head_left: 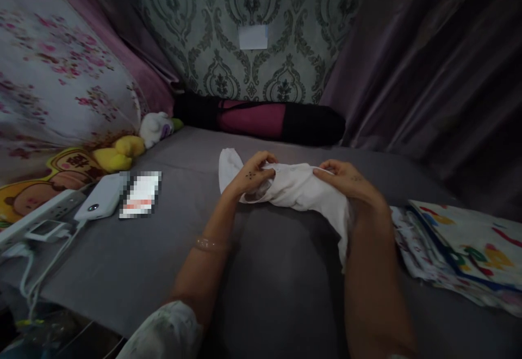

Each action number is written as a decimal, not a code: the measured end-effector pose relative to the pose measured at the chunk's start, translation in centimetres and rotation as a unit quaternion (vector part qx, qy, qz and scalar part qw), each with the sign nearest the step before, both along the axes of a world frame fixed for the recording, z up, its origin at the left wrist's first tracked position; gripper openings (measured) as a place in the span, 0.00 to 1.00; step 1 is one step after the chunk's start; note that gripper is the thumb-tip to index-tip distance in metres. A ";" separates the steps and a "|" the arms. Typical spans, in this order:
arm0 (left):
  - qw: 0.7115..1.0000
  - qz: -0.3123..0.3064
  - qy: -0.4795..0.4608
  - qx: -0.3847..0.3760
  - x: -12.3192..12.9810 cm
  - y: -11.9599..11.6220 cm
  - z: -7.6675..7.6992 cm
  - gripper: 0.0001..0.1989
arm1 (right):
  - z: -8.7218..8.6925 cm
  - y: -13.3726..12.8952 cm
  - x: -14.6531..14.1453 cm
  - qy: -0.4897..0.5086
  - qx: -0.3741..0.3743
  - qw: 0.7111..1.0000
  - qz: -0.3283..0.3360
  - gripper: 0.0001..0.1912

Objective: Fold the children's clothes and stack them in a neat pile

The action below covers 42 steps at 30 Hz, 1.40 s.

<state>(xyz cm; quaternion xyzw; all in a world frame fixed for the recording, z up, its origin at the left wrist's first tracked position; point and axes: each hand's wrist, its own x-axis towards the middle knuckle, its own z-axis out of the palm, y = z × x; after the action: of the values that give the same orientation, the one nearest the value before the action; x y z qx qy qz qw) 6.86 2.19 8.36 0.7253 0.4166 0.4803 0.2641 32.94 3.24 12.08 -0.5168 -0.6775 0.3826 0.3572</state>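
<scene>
A white cloth garment (pixel 302 187) is stretched between my two hands above the grey surface (pixel 269 250). My left hand (pixel 258 175) pinches its upper edge near the left part, with thumb and fingers closed on the fabric. On the other side, my right hand (pixel 340 177) grips the top edge between thumb and fingers. One end of the cloth sticks out to the left, beyond my left hand. The other end hangs down beside my right wrist.
Folded patterned cloths (pixel 468 245) lie at the right. On the left are a power strip (pixel 44 215), a white power bank (pixel 104 196) with cables, a blurred card (pixel 141 195) and plush toys (pixel 122 152). A black and pink roll (pixel 261 119) lies along the wall.
</scene>
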 end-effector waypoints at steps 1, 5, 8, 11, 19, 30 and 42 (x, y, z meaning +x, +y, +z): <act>1.000 -0.003 0.005 -0.015 0.3 0.2 -0.6 0.11 | -0.8 0.6 0.5 -0.022 -0.014 1.000 0.005 0.17; 0.997 0.001 -0.007 -0.074 1.7 0.7 -2.4 0.12 | -3.2 2.3 1.7 -0.132 -0.046 0.990 0.023 0.13; 0.994 0.014 -0.017 -0.102 2.5 0.6 -2.5 0.13 | -3.6 2.5 1.6 -0.186 -0.041 0.981 0.036 0.06; 0.994 0.024 0.002 -0.108 2.9 0.1 -1.8 0.12 | -3.1 2.1 0.2 -0.149 0.034 0.987 0.053 0.11; 0.984 -0.001 -0.067 -0.167 2.5 -1.0 -0.5 0.12 | -2.5 1.1 -4.5 -0.035 0.105 0.978 0.177 0.16; 0.988 0.056 -0.050 -0.132 -1.2 0.3 0.0 0.16 | -3.3 1.9 -2.9 -0.055 0.077 0.992 0.079 0.17; 0.985 0.029 0.036 -0.166 -5.2 -0.7 -0.1 0.17 | -4.0 2.6 -1.4 -0.055 0.053 0.997 -0.029 0.20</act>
<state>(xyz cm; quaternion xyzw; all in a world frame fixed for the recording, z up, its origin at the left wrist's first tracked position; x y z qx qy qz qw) 1.67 1.51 8.23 0.6757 0.5205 0.3855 0.3521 31.53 5.88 8.04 -0.5368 -0.6999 0.3066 0.3577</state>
